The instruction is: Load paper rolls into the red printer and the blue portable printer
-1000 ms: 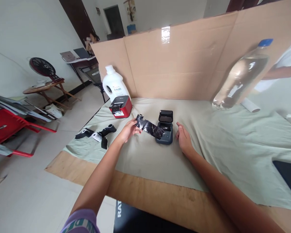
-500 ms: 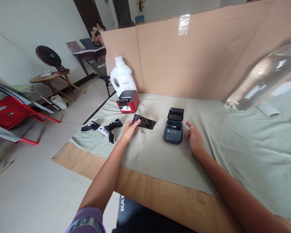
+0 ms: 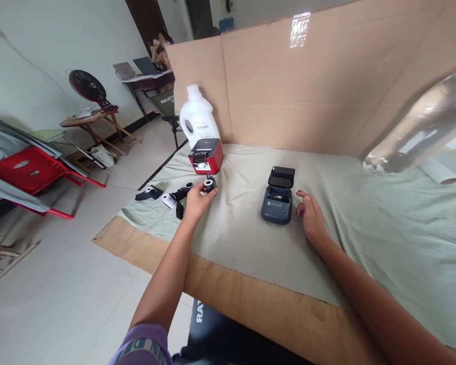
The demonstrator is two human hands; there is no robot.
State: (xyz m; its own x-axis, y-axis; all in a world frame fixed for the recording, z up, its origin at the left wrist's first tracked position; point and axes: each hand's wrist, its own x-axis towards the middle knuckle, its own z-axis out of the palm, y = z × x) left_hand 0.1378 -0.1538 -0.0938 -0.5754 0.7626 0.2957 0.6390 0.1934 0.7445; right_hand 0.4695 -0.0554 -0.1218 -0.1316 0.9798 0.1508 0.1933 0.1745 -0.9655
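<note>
My left hand is closed on a small black label roll, whose pale core ring faces up, in front of the red-and-black label printer. A dark blue portable label printer lies on the cloth with its lid raised. Just right of it rests my right hand, empty, its index finger stretched out and the others loosely bent. Left of my left hand lie several black-and-white label rolls, partly unwound.
A white jug stands behind the red printer, against a cardboard panel. At the right are a large clear bottle and a white tube. Green cloth covers the wooden board. A person sits in the background.
The flat black marbled strip in my left hand no longer shows; a roll shows there now, nearer the red printer. My right hand stays beside the open printer. The view has shifted slightly.
</note>
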